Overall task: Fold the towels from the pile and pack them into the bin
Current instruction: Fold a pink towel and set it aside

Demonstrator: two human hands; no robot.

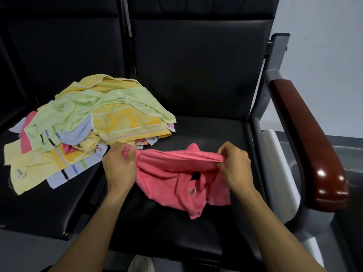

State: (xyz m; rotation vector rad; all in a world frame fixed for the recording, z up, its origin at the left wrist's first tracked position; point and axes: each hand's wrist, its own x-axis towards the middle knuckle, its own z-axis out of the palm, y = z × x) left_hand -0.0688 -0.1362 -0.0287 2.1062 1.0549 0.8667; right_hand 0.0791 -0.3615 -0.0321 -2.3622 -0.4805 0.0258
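Two bare hands, left hand (119,163) and right hand (235,163), pinch the top edge of a crumpled pink terry towel (176,185) above the black padded seat (196,130), beside the pile of pastel towels (88,124); pulling the corners taut would likely square the fold.

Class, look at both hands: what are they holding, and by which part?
Both the left hand and right hand pinch the pink towel along its upper edge, one at each end.

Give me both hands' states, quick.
Left hand: closed, pinching one end of the pink towel.
Right hand: closed, pinching the towel's other end.
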